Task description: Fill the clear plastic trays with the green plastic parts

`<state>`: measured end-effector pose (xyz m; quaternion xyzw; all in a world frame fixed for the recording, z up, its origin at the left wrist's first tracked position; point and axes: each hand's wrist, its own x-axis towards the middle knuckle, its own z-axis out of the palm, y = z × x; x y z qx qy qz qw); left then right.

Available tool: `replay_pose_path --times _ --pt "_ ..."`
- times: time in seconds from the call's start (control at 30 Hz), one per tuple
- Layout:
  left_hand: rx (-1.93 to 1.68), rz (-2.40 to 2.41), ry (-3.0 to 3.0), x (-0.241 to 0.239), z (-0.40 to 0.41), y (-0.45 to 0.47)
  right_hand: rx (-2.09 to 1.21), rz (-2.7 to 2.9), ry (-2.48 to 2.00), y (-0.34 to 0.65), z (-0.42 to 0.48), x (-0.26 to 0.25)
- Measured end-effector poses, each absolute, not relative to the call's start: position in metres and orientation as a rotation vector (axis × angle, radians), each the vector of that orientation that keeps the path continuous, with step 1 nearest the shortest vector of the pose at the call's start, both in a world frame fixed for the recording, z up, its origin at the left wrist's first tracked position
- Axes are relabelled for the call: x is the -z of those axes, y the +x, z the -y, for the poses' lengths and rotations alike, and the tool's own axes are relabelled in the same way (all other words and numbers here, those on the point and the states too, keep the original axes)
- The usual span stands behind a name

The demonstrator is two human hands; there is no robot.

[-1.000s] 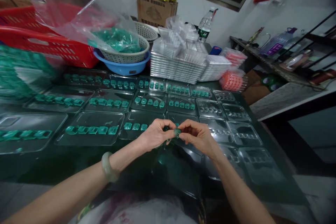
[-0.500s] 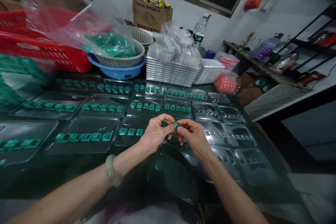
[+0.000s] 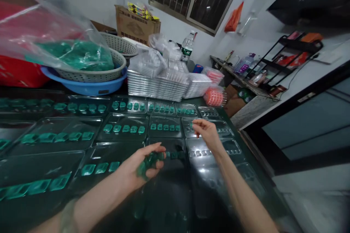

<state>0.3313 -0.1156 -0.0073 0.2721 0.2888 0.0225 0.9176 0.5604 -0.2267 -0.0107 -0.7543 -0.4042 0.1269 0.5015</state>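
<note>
My left hand [image 3: 142, 165] is cupped palm up over the dark table and holds several small green plastic pieces [image 3: 149, 161]. My right hand [image 3: 205, 131] reaches out over a clear tray [image 3: 191, 126] in the middle row, fingers pinched together at the tip; whether a piece is between them is not visible. Clear plastic trays [image 3: 121, 128] lie in rows across the table, many with a line of green pieces [image 3: 164, 127] set in their pockets, the right-hand ones [image 3: 229, 147] with bare pockets.
Behind the trays stand a stack of clear trays [image 3: 157, 83], a blue basin [image 3: 87, 87] holding a grey basket with a bag of green pieces [image 3: 79, 56], a cardboard box [image 3: 136, 25], a water bottle [image 3: 187, 47] and bags of orange pieces [image 3: 214, 96]. A shelf [image 3: 246, 87] is at the right.
My hands have come apart: the right moved forward and right over a tray, the left dropped back with the green pieces in its palm. The view has swung right.
</note>
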Motion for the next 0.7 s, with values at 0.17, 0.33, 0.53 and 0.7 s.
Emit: replay_pose_path --times 0.17,0.33,0.53,0.7 --pt "-0.146 -0.660 0.483 0.007 0.107 0.313 -0.119 0.951 -2.035 0.666 0.192 0.030" --pt "-0.135 -0.691 0.527 -0.003 0.102 0.300 -0.043 1.036 -2.260 0.706 0.167 0.052" --pt "-0.128 -0.711 0.610 -0.001 0.099 0.296 0.009 1.183 -2.484 0.716 0.162 0.058" --pt "-0.178 -0.699 0.661 0.016 0.097 0.297 0.066 1.242 -2.637 0.708 0.160 0.055"
